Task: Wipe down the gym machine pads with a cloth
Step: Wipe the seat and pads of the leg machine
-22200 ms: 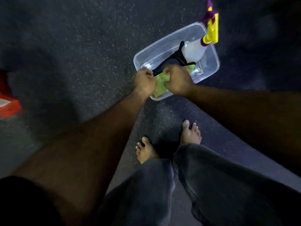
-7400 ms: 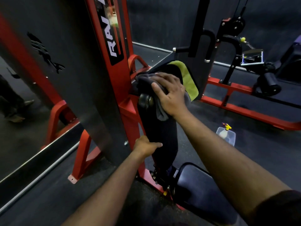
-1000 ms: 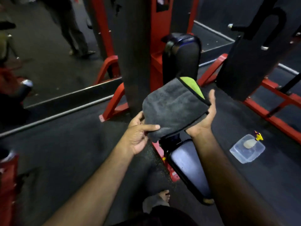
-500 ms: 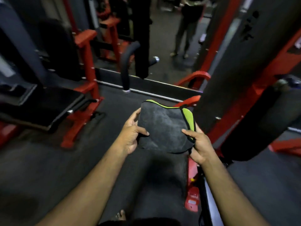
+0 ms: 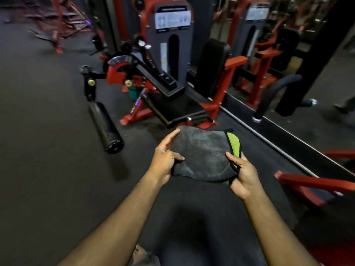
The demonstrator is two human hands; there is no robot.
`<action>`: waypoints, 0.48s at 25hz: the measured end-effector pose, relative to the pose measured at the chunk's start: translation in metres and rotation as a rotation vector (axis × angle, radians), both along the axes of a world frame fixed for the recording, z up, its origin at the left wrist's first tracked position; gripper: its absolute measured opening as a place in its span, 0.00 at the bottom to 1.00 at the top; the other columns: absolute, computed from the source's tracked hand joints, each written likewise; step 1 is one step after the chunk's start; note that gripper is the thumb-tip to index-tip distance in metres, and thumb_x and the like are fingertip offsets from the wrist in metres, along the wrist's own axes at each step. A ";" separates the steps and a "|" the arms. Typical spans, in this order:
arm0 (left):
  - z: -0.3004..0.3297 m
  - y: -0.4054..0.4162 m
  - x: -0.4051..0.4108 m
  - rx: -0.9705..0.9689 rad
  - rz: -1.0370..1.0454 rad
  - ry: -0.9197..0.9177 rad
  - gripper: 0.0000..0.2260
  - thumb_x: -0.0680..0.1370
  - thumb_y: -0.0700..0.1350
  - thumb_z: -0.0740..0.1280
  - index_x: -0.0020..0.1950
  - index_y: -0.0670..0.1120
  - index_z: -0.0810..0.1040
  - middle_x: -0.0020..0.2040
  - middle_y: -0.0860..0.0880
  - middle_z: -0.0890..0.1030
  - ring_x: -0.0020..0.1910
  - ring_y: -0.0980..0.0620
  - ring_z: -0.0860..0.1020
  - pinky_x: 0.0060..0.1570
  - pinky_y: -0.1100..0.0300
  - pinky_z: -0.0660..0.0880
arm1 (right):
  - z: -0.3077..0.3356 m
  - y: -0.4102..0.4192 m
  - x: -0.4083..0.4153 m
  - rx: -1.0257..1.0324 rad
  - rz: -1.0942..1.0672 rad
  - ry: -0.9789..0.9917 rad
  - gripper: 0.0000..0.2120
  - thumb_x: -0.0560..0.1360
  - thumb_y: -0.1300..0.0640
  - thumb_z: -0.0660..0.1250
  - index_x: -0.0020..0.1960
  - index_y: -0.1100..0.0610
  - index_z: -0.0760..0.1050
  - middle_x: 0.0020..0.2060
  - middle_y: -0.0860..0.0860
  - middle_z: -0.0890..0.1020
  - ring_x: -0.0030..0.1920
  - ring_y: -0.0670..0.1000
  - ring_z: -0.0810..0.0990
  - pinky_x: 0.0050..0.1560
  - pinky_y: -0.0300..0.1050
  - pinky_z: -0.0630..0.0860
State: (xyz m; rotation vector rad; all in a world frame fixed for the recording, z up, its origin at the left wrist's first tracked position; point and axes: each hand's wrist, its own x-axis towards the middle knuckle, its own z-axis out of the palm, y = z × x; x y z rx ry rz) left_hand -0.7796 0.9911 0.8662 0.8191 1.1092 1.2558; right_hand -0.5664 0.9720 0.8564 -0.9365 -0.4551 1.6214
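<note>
Cloth: grey cloth [image 5: 201, 154], green underside showing, held flat between your hands above the floor.
Left hand [image 5: 166, 160]: thumb pinching its left edge.
Right hand [image 5: 243, 174]: gripping its right edge.
Seat pad [image 5: 172, 107]: beyond, untouched.

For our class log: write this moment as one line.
hands: left, right hold cloth | pads: untouched | seat pad ahead

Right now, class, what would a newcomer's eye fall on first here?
The folded grey microfibre cloth with lime-green edge, held low centre between the left hand and right hand. Behind it stands the red-framed machine's flat black seat pad, with a black cylindrical roller pad to its left.
</note>
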 end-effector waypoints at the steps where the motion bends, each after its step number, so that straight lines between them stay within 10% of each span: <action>1: 0.002 -0.003 -0.014 -0.003 0.028 0.021 0.37 0.65 0.19 0.63 0.67 0.49 0.79 0.62 0.53 0.81 0.62 0.53 0.79 0.56 0.59 0.80 | 0.001 0.003 -0.013 -0.007 0.025 0.004 0.22 0.78 0.66 0.62 0.70 0.54 0.74 0.59 0.57 0.83 0.52 0.56 0.86 0.44 0.53 0.83; 12: 0.003 0.036 -0.106 -0.028 0.091 0.034 0.35 0.65 0.20 0.64 0.61 0.53 0.83 0.62 0.50 0.82 0.60 0.50 0.80 0.52 0.59 0.79 | 0.012 0.050 -0.107 -0.016 0.065 -0.021 0.22 0.78 0.67 0.61 0.70 0.54 0.73 0.52 0.55 0.86 0.46 0.55 0.87 0.39 0.53 0.83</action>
